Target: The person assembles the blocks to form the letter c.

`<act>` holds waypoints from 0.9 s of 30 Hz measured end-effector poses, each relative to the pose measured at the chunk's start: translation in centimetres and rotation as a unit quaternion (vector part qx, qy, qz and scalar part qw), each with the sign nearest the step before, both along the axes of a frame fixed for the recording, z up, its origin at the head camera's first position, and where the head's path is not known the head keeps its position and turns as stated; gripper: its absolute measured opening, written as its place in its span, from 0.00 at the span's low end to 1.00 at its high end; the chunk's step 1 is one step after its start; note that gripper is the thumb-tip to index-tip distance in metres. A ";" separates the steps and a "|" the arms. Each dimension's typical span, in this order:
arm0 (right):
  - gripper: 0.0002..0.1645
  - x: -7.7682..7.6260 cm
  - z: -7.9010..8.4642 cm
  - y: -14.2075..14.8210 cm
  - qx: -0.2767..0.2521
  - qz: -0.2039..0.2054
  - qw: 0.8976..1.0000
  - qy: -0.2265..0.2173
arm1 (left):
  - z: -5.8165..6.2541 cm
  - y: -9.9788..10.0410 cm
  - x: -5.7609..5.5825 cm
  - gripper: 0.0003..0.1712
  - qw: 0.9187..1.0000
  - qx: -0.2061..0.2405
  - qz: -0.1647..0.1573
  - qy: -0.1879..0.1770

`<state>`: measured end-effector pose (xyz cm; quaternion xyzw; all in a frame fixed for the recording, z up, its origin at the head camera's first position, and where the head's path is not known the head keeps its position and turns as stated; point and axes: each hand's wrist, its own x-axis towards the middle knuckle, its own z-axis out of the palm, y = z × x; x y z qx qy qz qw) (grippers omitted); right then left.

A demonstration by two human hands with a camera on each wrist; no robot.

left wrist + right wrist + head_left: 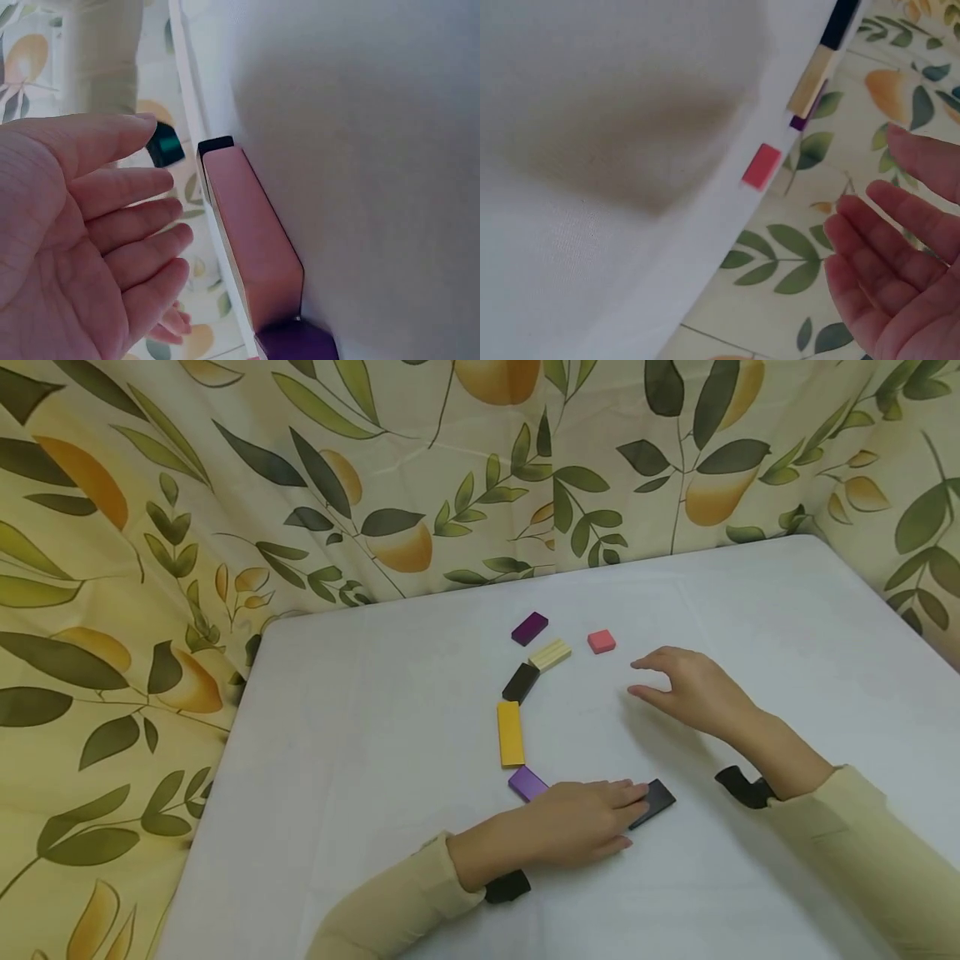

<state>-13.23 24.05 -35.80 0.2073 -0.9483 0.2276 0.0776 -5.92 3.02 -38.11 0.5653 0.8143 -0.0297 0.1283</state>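
The white surface [360, 718] ends at the back against a printed cloth [450, 460]; its left edge slants down toward the person, and its right edge runs out from the far corner. Broad white room lies between the left edge and a curved line of blocks. More room opens inside the curve and toward the far right corner, while a narrower strip separates the curve's far end from the back edge.

Eight blocks are counted, one of each: dark purple block [529, 628], pale wood block [551, 655], black block [521, 682], yellow block [511, 734], light purple block [528, 783], long pink block [251, 232], dark grey block [657, 802] and small coral block [601, 642]. From the pale wood block round to the light purple block, neighbours stand nearly end to end at angles. The dark purple block is just beside the pale wood block, and the small coral block sits apart to its right. The long pink block, masked by the left hand [577, 822] from the head camera, meets the light purple block.

Two hands reach in. The left hand's grip is spread, fingers straight, with hold of nothing; it overlaps the dark grey block from the head camera, though contact cannot be told. The right hand [697, 692] hangs near the small coral block, its grip holding nothing, thumb and fingers well parted.
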 end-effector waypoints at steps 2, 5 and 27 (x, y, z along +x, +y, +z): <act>0.19 -0.9 -0.1 0.0 0.002 -0.018 1.000 -0.022 | -0.1 0.2 0.0 0.30 1.000 -0.007 0.002 -0.001; 0.21 -2.3 -0.3 -0.1 0.011 -0.048 0.996 -0.068 | -0.1 0.5 0.1 0.31 1.000 -0.013 0.001 0.000; 0.21 -8.9 -2.9 -1.9 0.038 -0.080 0.988 -0.130 | -0.8 1.0 0.3 0.32 0.999 -0.033 -0.010 0.004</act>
